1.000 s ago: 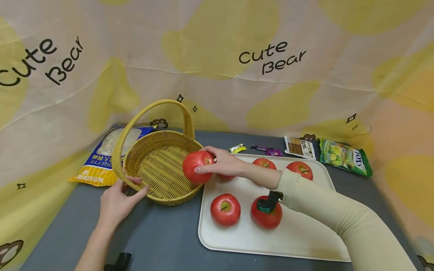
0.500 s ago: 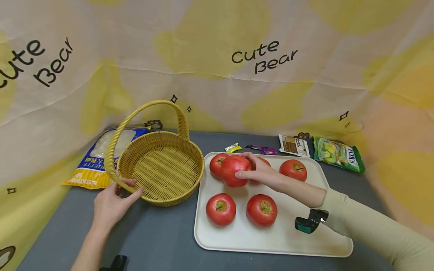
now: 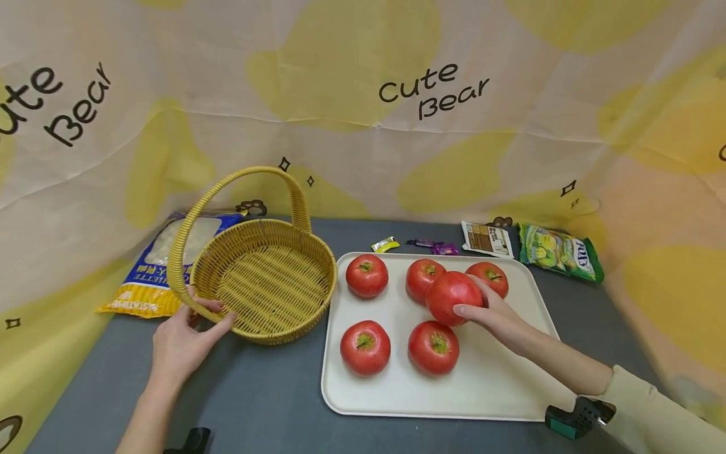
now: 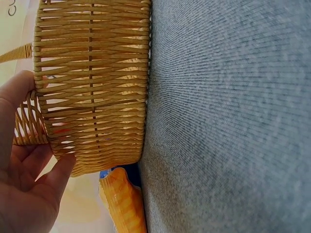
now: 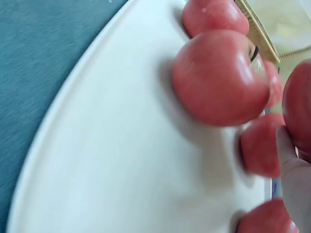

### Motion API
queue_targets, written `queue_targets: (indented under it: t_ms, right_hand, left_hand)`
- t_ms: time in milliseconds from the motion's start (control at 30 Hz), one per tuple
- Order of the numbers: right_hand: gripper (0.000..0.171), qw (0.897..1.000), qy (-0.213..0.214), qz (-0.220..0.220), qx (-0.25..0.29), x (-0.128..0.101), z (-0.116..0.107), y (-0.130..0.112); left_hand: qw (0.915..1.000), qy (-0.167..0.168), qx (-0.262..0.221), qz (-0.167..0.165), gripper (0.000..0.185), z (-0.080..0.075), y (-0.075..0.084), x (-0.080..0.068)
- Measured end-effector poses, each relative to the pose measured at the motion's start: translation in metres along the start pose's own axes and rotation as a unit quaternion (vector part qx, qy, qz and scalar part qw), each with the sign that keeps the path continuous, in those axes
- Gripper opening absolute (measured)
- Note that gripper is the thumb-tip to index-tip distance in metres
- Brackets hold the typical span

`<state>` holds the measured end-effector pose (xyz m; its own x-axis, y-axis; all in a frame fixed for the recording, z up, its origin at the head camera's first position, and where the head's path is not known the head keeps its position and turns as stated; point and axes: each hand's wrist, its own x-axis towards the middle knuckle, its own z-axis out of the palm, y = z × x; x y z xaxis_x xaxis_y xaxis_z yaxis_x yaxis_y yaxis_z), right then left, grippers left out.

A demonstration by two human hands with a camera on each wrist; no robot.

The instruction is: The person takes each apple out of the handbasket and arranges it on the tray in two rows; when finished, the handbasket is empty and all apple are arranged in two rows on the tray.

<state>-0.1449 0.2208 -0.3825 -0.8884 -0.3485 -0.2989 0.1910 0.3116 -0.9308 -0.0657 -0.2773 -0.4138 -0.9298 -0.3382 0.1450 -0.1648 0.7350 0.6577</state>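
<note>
My right hand curls its fingers around a red apple above the white tray, at its two o'clock corner. My left hand grips the wicker basket at its eight o'clock rim.

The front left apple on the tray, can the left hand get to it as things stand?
Probably yes. The left hand grips the basket rim, but bare table lies between it and that apple; it must release first.
</note>
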Motion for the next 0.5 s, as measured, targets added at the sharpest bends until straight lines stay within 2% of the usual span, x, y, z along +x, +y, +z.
queue_targets:
  t_ms: [100,200,500]
  right_hand:
    - [0.075,0.999,0.017,-0.007,0.032,-0.011,-0.011,0.011]
    - [0.073,0.999,0.043,-0.009,0.029,-0.02,-0.021,0.022]
    - [0.074,0.991,0.102,-0.042,-0.08,-0.038,-0.039,0.062]
  left_hand:
    - [1.0,0.0,0.0,0.0,0.036,0.0,0.0,0.0]
    - [1.0,0.005,0.007,0.004,0.036,0.0,0.001,-0.001]
    - [0.9999,-0.005,0.009,-0.002,0.038,0.001,0.0,-0.001]
